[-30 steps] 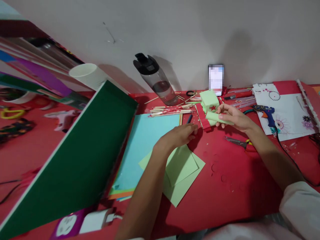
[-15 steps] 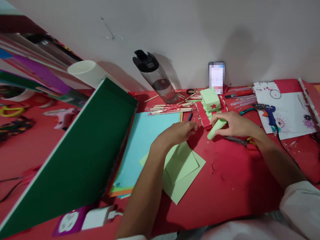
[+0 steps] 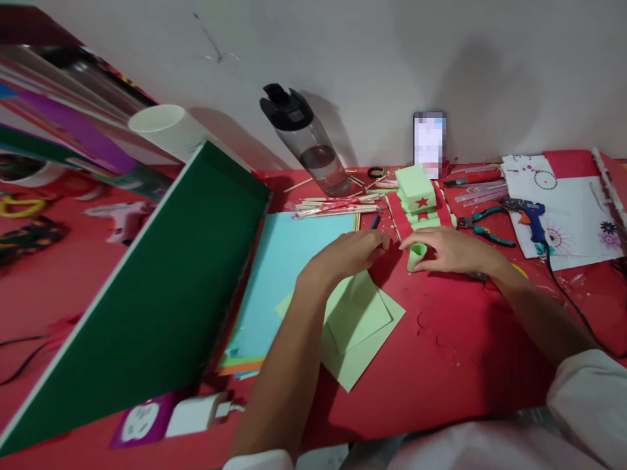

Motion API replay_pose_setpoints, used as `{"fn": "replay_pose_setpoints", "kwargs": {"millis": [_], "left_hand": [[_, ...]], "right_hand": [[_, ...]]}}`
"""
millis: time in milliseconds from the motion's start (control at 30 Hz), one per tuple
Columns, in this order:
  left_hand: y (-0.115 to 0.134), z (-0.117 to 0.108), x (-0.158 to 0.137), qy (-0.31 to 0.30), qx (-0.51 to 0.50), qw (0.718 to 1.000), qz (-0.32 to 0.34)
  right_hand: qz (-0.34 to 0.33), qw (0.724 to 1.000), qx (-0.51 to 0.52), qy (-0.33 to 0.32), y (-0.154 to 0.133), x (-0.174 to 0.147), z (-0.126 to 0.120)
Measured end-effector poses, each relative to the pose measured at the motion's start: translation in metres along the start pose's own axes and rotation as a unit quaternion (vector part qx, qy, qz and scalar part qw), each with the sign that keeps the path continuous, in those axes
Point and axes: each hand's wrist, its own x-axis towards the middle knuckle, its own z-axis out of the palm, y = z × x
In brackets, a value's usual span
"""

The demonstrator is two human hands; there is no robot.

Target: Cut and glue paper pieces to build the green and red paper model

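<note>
A small rolled tube of light green paper (image 3: 417, 257) stands upright on the red tabletop, its open end facing me. My right hand (image 3: 443, 251) grips it between thumb and fingers from the right side. My left hand (image 3: 355, 253) is closed to the left of the tube, fingers curled in; whatever they may hold is hidden. Under my left forearm lie green paper sheets (image 3: 360, 320), partly overlapping. Behind the hands, a light green paper box with a red star (image 3: 415, 190) rests on a red and green striped paper piece (image 3: 399, 219).
A tall green board (image 3: 147, 294) slants up on the left, beside coloured paper (image 3: 294, 261). A water bottle (image 3: 318, 160), stick bundles (image 3: 337, 206) and a phone (image 3: 430, 147) stand or lie at the back. On the right are pliers (image 3: 490, 232) and a blue glue gun (image 3: 531, 219).
My right hand has turned the green paper tube from tilted to upright, uncovering the pliers. My left hand stays nearly in place, its fingers curled. The view has shifted slightly.
</note>
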Motion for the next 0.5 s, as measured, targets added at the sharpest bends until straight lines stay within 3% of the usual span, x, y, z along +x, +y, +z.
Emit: {"fn": "replay_pose_setpoints", "kwargs": {"millis": [500], "left_hand": [[-0.0026,0.0026,0.0022,-0.018,-0.024,0.999,0.020]], "right_hand": [[0.007,0.999,-0.036,0.015,0.0027,-0.0016,-0.0042]]}}
